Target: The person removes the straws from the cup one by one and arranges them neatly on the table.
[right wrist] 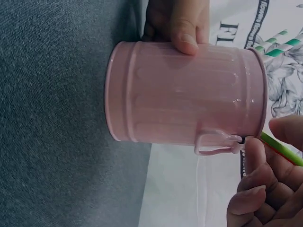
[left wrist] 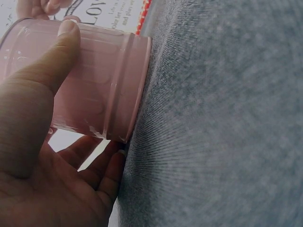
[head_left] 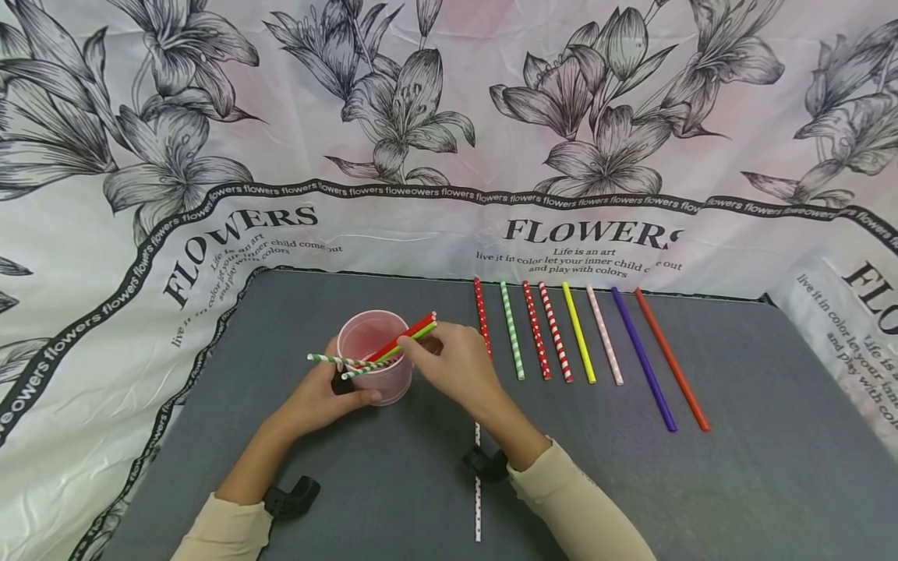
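Observation:
A pink bucket-shaped cup (head_left: 386, 387) with a small side handle (right wrist: 215, 150) stands on the grey table. My left hand (head_left: 326, 396) grips it from the left, thumb (left wrist: 61, 54) laid along its wall. Two green-and-white striped straws (head_left: 324, 358) lean out over the left of the rim. A red straw (head_left: 422, 320) and a green straw (head_left: 426, 330) slant out over the right of the rim. At that side, my right hand (head_left: 456, 362) pinches these two between thumb and fingers. Their lower ends are inside the cup.
Right of the cup lies a row of several straws, from a red dotted one (head_left: 480, 308) past a yellow one (head_left: 579, 335) to a purple (head_left: 644, 362) and an orange one (head_left: 673, 362). A white dotted straw (head_left: 478, 510) lies under my right wrist. Flower-printed cloth (head_left: 421, 226) borders the table.

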Available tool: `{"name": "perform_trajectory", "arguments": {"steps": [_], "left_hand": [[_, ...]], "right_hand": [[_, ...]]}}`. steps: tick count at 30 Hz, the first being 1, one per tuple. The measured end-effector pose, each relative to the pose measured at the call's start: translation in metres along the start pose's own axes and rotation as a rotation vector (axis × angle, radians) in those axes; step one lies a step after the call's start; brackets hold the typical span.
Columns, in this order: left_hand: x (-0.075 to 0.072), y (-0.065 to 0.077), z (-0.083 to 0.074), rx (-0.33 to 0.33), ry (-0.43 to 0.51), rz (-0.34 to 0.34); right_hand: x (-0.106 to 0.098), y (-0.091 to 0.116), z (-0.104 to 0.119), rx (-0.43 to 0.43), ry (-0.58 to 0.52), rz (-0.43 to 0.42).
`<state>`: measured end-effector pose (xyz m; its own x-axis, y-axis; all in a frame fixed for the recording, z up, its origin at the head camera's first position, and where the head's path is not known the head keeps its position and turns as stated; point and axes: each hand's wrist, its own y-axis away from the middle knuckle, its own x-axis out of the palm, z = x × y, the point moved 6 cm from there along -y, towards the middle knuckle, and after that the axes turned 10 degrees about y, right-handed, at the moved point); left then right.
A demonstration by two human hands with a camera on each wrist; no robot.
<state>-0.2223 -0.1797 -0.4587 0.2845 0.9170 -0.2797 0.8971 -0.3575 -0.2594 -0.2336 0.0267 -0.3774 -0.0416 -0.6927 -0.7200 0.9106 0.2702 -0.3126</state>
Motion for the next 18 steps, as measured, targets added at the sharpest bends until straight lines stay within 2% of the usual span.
{"name": "perform_trajectory", "arguments": {"steps": [6, 18], "left_hand": [[0.000, 0.001, 0.000, -0.005, -0.010, -0.012], [0.000, 0.000, 0.000, -0.007, -0.057, -0.024]], "right_hand": [[-0.002, 0.002, 0.000, -0.031, -0.040, -0.045], [-0.011, 0.008, 0.004, -0.076, -0.242, -0.037]]}}
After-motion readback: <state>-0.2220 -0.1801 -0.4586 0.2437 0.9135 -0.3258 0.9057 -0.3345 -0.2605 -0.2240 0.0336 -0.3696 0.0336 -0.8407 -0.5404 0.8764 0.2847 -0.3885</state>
